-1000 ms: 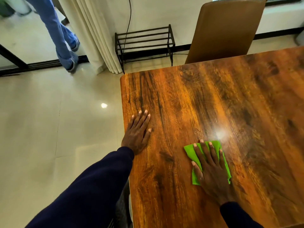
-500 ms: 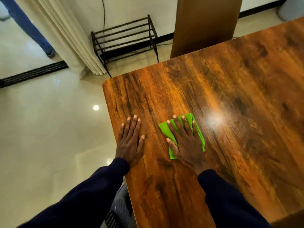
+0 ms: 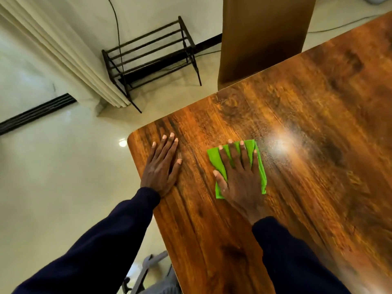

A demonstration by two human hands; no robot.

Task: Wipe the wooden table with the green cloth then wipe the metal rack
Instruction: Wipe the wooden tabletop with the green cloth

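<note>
On glossy grained wooden table (image 3: 297, 145), right hand (image 3: 239, 177) flattens folded green cloth (image 3: 216, 159).

the wooden table (image 3: 297, 124) (glossy) bears a green cloth (image 3: 214, 158) and two flat hands.

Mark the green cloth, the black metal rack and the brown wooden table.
green cloth (image 3: 214, 159), head view, uncovered upper left corner.
black metal rack (image 3: 151, 65), head view, lower shelf bars.
brown wooden table (image 3: 275, 115), head view, bare top beyond the cloth.
</note>
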